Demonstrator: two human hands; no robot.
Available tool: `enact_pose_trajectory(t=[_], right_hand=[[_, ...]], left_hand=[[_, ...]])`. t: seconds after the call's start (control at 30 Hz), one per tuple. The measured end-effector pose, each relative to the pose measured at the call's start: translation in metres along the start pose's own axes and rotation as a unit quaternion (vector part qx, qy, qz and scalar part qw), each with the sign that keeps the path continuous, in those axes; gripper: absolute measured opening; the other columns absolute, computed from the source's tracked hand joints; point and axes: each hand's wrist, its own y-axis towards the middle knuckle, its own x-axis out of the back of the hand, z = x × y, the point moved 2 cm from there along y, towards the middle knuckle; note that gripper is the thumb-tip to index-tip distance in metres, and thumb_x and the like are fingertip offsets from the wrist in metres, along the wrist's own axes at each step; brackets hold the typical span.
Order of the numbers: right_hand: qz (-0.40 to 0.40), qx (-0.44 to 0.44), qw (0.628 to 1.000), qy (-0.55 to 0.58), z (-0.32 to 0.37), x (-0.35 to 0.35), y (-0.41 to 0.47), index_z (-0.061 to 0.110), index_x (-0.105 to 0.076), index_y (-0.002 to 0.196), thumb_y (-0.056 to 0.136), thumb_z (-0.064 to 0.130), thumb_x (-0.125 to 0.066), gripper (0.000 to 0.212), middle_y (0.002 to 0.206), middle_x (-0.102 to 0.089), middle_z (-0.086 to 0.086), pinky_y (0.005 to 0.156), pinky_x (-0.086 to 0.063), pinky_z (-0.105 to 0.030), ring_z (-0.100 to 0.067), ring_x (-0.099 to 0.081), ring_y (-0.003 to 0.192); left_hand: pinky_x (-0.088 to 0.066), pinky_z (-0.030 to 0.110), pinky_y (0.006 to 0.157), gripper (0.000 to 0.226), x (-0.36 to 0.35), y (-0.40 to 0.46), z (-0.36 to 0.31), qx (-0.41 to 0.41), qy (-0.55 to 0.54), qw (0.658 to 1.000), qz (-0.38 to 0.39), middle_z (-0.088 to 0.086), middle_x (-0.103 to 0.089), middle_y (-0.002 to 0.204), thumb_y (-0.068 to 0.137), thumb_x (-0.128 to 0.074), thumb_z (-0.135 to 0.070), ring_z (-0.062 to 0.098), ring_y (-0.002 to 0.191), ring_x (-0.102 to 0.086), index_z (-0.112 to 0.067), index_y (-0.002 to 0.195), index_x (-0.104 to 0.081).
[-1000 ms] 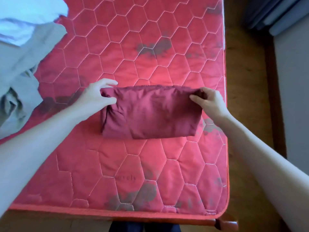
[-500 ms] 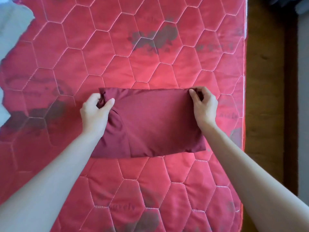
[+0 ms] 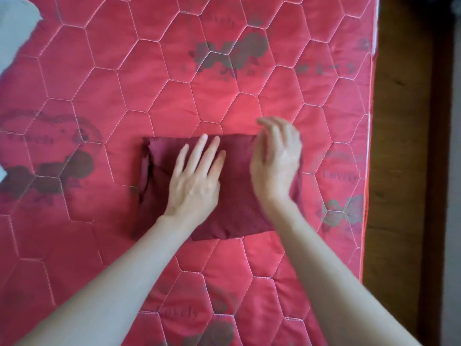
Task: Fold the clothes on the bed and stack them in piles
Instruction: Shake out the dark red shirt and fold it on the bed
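seen from above: red quilted bed point(image 3: 224, 96) with hexagon stitching, grey flower prints and the word "lovely" repeated on the cover. near the middle, a dark maroon folded garment point(image 3: 159, 171) lying flat as a compact rectangle, layered edges showing on its left side. left hand point(image 3: 195, 179) pressing flat on the garment's middle, fingers straight and slightly spread, grip released. right hand point(image 3: 275, 158) over the garment's right end, blurred, fingers bent downward near the far right corner; cannot tell whether this grip is grasping cloth or merely touching it. bare forearms entering from the bottom edge. pale clothing point(image 3: 15, 33) just visible at the upper left corner of the bed. brown wooden floor point(image 3: 399, 146) along the right side.
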Motion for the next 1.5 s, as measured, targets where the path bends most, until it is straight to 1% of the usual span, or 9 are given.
enact_pose_trajectory(t=[0.2,0.47,0.63,0.73,0.93,1.03,1.17,1.3,1.5], right_hand=[[0.295,0.107,0.935,-0.166,-0.012,-0.036,-0.066,0.021,-0.04,0.146,0.1,0.035,-0.04,0.048,0.155,-0.033,-0.006,0.118,-0.015,-0.052,-0.026,-0.026,0.144],[0.29,-0.102,0.915,-0.261,-0.102,0.009,-0.032,0.031,-0.011,0.154,0.102,0.044,-0.023,0.054,0.162,-0.006,-0.001,0.119,-0.001,-0.051,-0.019,-0.001,0.149],[0.231,-0.173,0.954,-0.084,-0.082,0.031,-0.036,0.032,-0.021,0.152,0.097,0.055,-0.032,0.061,0.151,-0.035,-0.006,0.113,-0.023,-0.039,-0.022,-0.028,0.14],[0.247,-0.15,0.953,-0.088,-0.069,0.041,-0.059,0.038,-0.022,0.151,0.09,0.058,-0.051,0.07,0.137,-0.042,-0.006,0.106,-0.031,-0.037,-0.024,-0.037,0.125],[0.25,-0.219,0.94,-0.076,-0.067,0.047,-0.08,0.053,-0.015,0.146,0.081,0.059,-0.063,0.082,0.132,-0.034,-0.005,0.077,-0.043,-0.03,-0.024,-0.053,0.102],[0.204,-0.244,0.946,-0.063,-0.062,0.045,-0.085,0.05,-0.018,0.147,0.08,0.056,-0.067,0.083,0.129,-0.035,-0.009,0.075,-0.043,-0.029,-0.016,-0.043,0.081],[0.233,-0.257,0.935,-0.068,-0.059,0.036,-0.083,0.056,-0.012,0.145,0.083,0.059,-0.06,0.078,0.103,-0.041,-0.002,0.071,-0.042,-0.032,-0.016,-0.044,0.071],[0.265,-0.245,0.933,-0.006,-0.063,0.028,-0.074,0.051,-0.025,0.145,0.092,0.041,-0.06,0.064,0.096,-0.049,0.001,0.076,-0.033,-0.026,-0.014,-0.044,0.086],[0.191,-0.18,0.965,0.0,-0.081,0.045,-0.023,0.036,-0.041,0.143,0.094,0.027,-0.061,0.054,0.104,-0.059,-0.005,0.08,-0.032,-0.016,-0.024,-0.057,0.096]], left_hand=[[-0.013,0.051,0.117,0.054,-0.021,-0.016,0.045,0.091,0.055,0.989,0.105,0.01,-0.022,0.158,0.098,-0.03,-0.036,0.029,0.146,-0.021,-0.023,0.15,-0.03],[-0.014,0.057,0.115,0.058,-0.012,-0.024,0.073,0.178,-0.021,0.979,0.102,0.015,-0.008,0.16,0.1,-0.042,-0.03,0.035,0.147,-0.01,-0.021,0.152,-0.021],[-0.033,0.055,0.104,0.065,0.004,-0.046,0.064,0.333,-0.087,0.939,0.03,0.027,-0.026,0.15,0.098,-0.044,-0.041,0.045,0.131,-0.034,-0.019,0.153,-0.018],[-0.042,0.05,0.088,0.068,0.005,-0.071,0.067,0.337,-0.096,0.937,0.016,0.017,-0.047,0.12,0.094,-0.039,-0.055,0.038,0.1,-0.047,-0.029,0.152,-0.015],[-0.042,0.044,0.078,0.066,-0.005,-0.086,0.079,0.338,-0.179,0.92,0.089,0.012,-0.053,0.119,0.089,-0.038,-0.069,0.036,0.103,-0.054,-0.035,0.144,-0.025],[-0.044,0.045,0.077,0.071,0.005,-0.078,0.068,0.319,-0.202,0.921,0.096,0.014,-0.057,0.12,0.087,-0.034,-0.072,0.039,0.102,-0.058,-0.033,0.145,-0.025],[-0.044,0.045,0.089,0.067,0.018,-0.064,0.052,0.291,-0.205,0.93,0.089,0.009,-0.038,0.15,0.093,-0.047,-0.051,0.04,0.117,-0.052,-0.053,0.147,-0.007],[-0.04,0.044,0.095,0.057,0.015,-0.05,0.041,0.335,-0.24,0.909,0.059,0.005,-0.023,0.158,0.097,-0.052,-0.029,0.035,0.131,-0.042,-0.042,0.147,-0.029],[-0.042,0.045,0.094,0.057,0.017,0.008,0.024,0.287,-0.271,0.919,0.007,0.012,-0.032,0.154,0.096,-0.056,-0.023,0.038,0.127,-0.045,-0.033,0.147,-0.034]])
